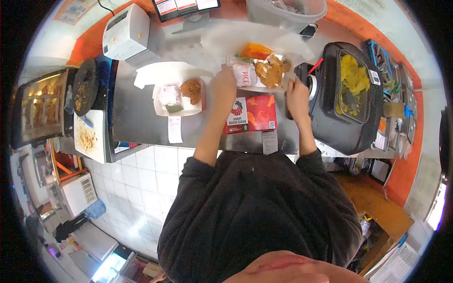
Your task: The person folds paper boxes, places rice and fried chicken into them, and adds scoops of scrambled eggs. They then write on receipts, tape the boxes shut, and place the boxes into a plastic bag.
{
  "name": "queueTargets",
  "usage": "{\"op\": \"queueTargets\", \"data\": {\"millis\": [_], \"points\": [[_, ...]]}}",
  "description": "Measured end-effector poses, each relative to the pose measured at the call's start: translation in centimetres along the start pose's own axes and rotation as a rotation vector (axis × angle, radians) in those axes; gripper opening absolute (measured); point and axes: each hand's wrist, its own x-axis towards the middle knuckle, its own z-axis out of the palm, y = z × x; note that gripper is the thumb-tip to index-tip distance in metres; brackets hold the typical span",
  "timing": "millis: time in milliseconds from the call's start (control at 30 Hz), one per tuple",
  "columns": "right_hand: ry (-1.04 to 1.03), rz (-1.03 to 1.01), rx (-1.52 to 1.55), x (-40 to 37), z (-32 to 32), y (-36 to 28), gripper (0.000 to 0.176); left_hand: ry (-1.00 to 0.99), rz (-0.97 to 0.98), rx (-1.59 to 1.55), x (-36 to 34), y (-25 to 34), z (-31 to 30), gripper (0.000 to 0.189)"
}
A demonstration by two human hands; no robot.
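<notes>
An open food box (252, 87) with a white inside lies between my hands. In it are a paper-wrapped rice packet (244, 74), a piece of fried chicken (270, 73) and an orange sauce packet (256, 50). My left hand (222, 84) is closed at the box's left edge, and my right hand (297, 98) pinches its right edge. Just below sits a red printed carton (252, 114), with a paper receipt (269, 142) at its front. Left of my forearm stands another open box (200, 106) holding a rice packet (170, 95) and fried chicken (191, 90).
A black container (325, 118) with yellow food (354, 78) stands on the right. At the back are a white printer (125, 32), a tablet (186, 7) and a clear tub (288, 14). A cutting board (89, 132) and a dark stone mortar (86, 87) lie on the left.
</notes>
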Motion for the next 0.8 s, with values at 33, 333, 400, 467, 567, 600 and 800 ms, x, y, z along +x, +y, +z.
{"op": "queueTargets", "data": {"millis": [33,333,400,467,567,600,800], "points": [[0.011,-0.031,0.064,-0.8,-1.4,-0.6,0.025,-0.034,0.026,0.007,-0.9,0.4,-2.0,0.022],[-0.332,0.186,0.297,-8.9,-2.9,0.2,0.039,-0.261,-0.253,-0.271,-11.8,-1.4,-5.9,0.028],[-0.265,0.139,0.187,-9.2,-2.0,2.5,0.042,-0.020,-0.316,-0.429,-11.4,-1.4,-7.3,0.035],[-0.159,0.143,0.268,-8.0,-3.8,1.1,0.038,0.386,-0.115,-0.369,-8.3,-0.8,-9.6,0.038],[0.066,0.106,0.424,-6.1,-5.9,-0.4,0.032,0.353,0.055,-0.479,-2.6,-0.5,-11.6,0.038],[0.188,0.060,0.502,-5.5,-6.4,-0.8,0.029,0.140,0.081,-0.662,-1.7,-0.4,-12.1,0.037],[0.091,-0.035,0.280,-6.0,-5.5,-2.9,0.033,-0.384,0.167,-0.012,-6.0,1.6,-9.7,0.051]]}}
